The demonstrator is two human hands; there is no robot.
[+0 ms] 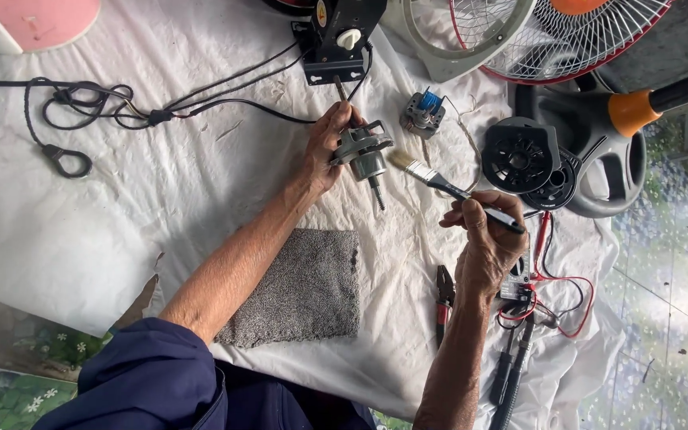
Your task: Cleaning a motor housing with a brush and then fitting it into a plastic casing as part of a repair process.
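Holding: the left hand (324,147) is wrapped shut round the grey fan motor (362,151), lifted off the white sheet (121,215) with its shaft tilted down toward five o'clock, which turns one face of the housing toward the brush.
Brush grip: the right hand (487,243) pinches the dark handle of a paintbrush (439,183) pen-fashion, fingers closed on it, the pale bristles aimed toward ten o'clock and stopping just short of the motor.
Laid by: a grey towel (300,291) lies at six o'clock from the motor, pliers (443,295) just beside the right wrist, both within easy reach.
Set aside: a small motor with blue winding (424,111) sits at one o'clock, a black round cover (519,155) at three o'clock.
Cut off: the fan guard (535,36) and a black control box (338,40) run out of the top edge.
Hard to tell: red wires (559,291) lead under the right hand to a part it mostly hides; whether bristles touch metal cannot be made out.
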